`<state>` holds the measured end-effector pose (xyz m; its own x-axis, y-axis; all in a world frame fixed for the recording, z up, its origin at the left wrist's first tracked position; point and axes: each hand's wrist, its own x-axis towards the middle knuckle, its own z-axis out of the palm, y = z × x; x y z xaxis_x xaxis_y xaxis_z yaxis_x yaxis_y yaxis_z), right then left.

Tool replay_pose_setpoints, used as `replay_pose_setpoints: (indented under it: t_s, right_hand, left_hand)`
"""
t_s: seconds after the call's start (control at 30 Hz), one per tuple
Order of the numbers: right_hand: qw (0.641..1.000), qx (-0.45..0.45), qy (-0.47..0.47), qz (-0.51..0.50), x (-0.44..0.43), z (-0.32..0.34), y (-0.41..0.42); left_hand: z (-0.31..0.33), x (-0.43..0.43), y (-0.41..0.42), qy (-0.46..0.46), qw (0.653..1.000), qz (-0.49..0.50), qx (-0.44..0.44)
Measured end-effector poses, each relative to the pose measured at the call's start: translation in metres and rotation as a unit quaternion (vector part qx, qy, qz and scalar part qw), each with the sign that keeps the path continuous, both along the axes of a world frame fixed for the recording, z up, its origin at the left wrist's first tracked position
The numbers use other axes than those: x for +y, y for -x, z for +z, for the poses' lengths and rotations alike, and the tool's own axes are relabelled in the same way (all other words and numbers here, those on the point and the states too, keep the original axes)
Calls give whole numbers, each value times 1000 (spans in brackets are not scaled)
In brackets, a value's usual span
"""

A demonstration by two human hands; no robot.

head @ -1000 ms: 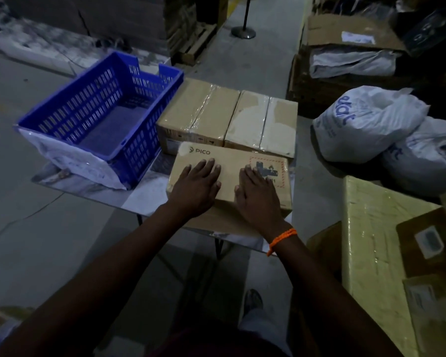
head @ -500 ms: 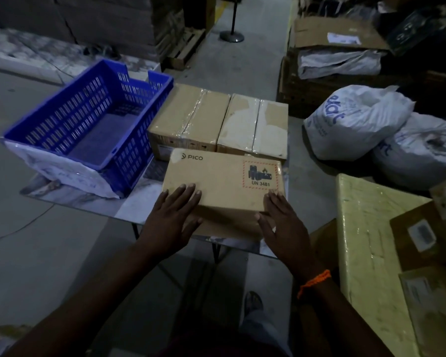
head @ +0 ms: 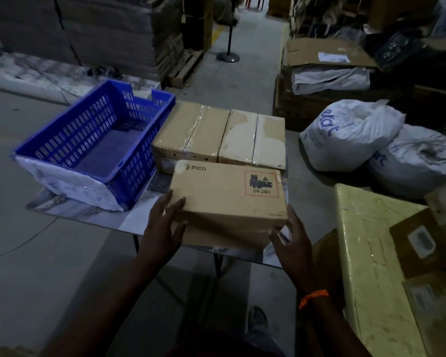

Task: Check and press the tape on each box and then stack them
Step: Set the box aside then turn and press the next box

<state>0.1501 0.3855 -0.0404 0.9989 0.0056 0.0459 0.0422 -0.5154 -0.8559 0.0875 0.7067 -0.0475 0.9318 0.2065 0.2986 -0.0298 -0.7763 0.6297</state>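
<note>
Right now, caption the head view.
Left hand and right hand hold the PICO box by its near corners; taped cartons, blue crate behind.

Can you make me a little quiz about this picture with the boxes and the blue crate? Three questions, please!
1. True or false: the PICO box lies nearer the person than the taped boxes behind it.
2. Seen by the person, on which side of the PICO box is the blue crate? A) left B) right C) on top
3. Fill in: the red label on the PICO box reads UN ____.

Key: 1 true; 2 A; 3 3481.
</note>
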Motion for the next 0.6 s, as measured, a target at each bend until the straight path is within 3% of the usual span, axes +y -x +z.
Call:
replay_pose_setpoints:
  t_s: [0.1,0.2,0.3,0.47,0.6]
  right_hand:
    - [990,133,-51,-1,-7,-19,-1]
    - [986,154,-4,58,-11,-34,-4]
    - [989,132,-21,61,-7,-28,0]
    - [990,90,-88,65,-13,-11,8]
    - [992,73,-99,35,-11,-8,1]
  left_hand:
    - [-17,13,8,119,990,59,49]
    - [-21,16,11,176,973,27,144]
    - [-18,11,18,160,980,29,117]
    - [-3,18,30,237,971,26,21]
    - [3,23,24,276,960,39,30]
